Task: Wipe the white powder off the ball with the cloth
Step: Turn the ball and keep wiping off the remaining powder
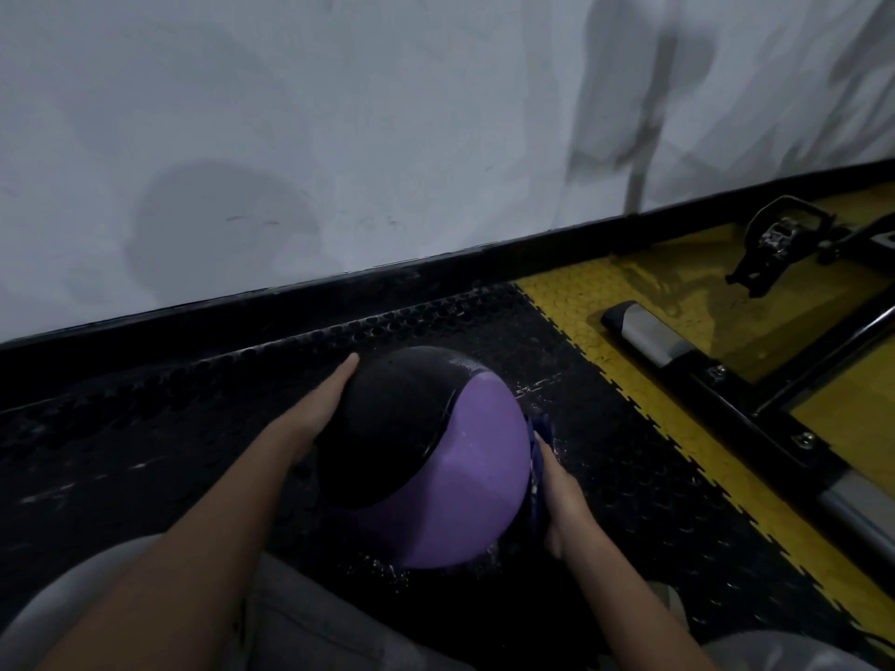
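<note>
The ball point(421, 457) sits on the floor right in front of the person, between the two hands. It is round, so it has no long side. Its black half faces up and to the left, toward the wall. Its purple half faces right and toward the person. The curved line where the two colours meet runs from the top right down to the lower left.

The left hand point(324, 404) is open. It lies flat on the black side of the ball, with its fingers straight and pointing at the wall.

The right hand point(557, 496) presses a dark blue cloth point(538, 443) onto the purple side, low on the right. The cloth is squashed between the hand and the ball, and a bit of it sticks out above the fingertips. The inside of this hand is hidden, so I cannot tell if the fingers curl round the cloth or just push on it.

The floor under the ball is a black mat point(145, 428) with round bumps. Small white specks point(387, 569) lie on it by the bottom of the ball. To the right the floor is yellow point(605, 293). A black and silver machine point(726, 380) stands there, with a pedal point(775, 242) near the wall. The wall point(339, 113) is white with grey shadows, and a black strip point(436, 268) runs along its bottom. Grey trousers point(315, 622) show at the bottom.
</note>
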The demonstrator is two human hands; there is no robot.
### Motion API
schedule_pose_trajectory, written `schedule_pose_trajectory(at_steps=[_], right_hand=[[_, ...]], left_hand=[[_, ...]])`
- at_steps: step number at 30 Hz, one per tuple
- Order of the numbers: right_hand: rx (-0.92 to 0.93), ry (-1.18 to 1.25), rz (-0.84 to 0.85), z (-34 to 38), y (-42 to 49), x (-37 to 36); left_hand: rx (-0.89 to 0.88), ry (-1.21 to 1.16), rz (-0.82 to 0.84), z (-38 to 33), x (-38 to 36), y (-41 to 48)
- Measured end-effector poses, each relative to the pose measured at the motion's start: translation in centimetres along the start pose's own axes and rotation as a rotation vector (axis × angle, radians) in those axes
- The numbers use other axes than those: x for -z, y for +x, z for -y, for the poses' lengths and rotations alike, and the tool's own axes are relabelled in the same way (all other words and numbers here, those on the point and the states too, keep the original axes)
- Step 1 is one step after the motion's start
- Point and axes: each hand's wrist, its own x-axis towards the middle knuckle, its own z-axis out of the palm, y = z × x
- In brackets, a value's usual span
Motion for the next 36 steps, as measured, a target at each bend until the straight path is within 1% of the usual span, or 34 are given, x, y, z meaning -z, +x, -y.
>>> schedule_pose_trajectory(at_steps=[1, 3, 7, 12, 15, 19, 21, 22, 23, 25, 26, 28, 29, 30, 31, 34, 36], right_hand=[[-0.031, 0.019, 0.037, -0.3, 0.3, 0.0], [-0.07, 0.064, 0.105, -0.2, 0.4, 0.1], [-0.028, 0.165, 0.105, -0.5, 1.1, 0.2], [0.014, 0.186, 0.099, -1.0, 1.9, 0.6], [0.103, 0.161, 0.052, -0.3, 2.4, 1.1], [0.233, 0.188, -0.011, 1.6, 2.4, 2.0], [0.283, 0.176, -0.039, 2.4, 2.2, 2.1], [0.299, 0.165, -0.045, 2.6, 2.0, 2.1], [0.308, 0.146, -0.051, 2.7, 2.1, 2.0], [0.319, 0.102, -0.047, 2.8, 1.9, 1.8], [0.325, 0.085, -0.044, 2.9, 1.7, 1.6], [0.343, 0.046, -0.043, 3.1, 1.4, 1.4], [0.366, 0.027, -0.037, 3.1, 1.4, 1.3], [0.395, 0.005, -0.029, 3.1, 0.9, 1.1], [0.417, -0.028, -0.027, 3.0, 0.9, 1.1], [0.447, -0.132, -0.049, 3.1, 0.4, 0.7], [0.48, -0.236, -0.113, 3.1, 0.7, 0.7]], left_hand=[[0.069, -0.075, 0.05, 0.0, -0.2, -0.5], [0.111, -0.162, 0.108, 0.0, -0.7, -0.7], [0.038, -0.245, 0.13, 0.2, -1.6, -1.0], [0.002, -0.333, 0.107, 1.4, -2.2, -0.7], [0.018, -0.394, 0.131, 1.8, -3.1, -0.8], [-0.012, -0.479, 0.217, 1.6, -4.9, -0.3], [-0.026, -0.446, 0.224, 1.6, -5.5, -0.4], [-0.025, -0.423, 0.202, 1.8, -5.6, -0.2], [-0.023, -0.402, 0.17, 1.7, -5.5, -0.2], [-0.045, -0.306, 0.044, 1.5, -5.0, 0.2], [-0.106, -0.193, -0.02, 1.4, -4.8, 0.5], [-0.347, 0.082, -0.149, 0.8, -4.9, 0.2], [-0.465, 0.168, -0.176, 0.5, -5.2, -0.2], [-0.538, 0.221, -0.178, 0.2, -5.4, -0.6], [-0.569, 0.248, -0.179, 0.0, -5.5, -1.3], [-0.522, 0.28, -0.174, -0.2, -4.6, -1.8], [-0.511, 0.346, -0.178, 0.1, -4.3, -2.1]])
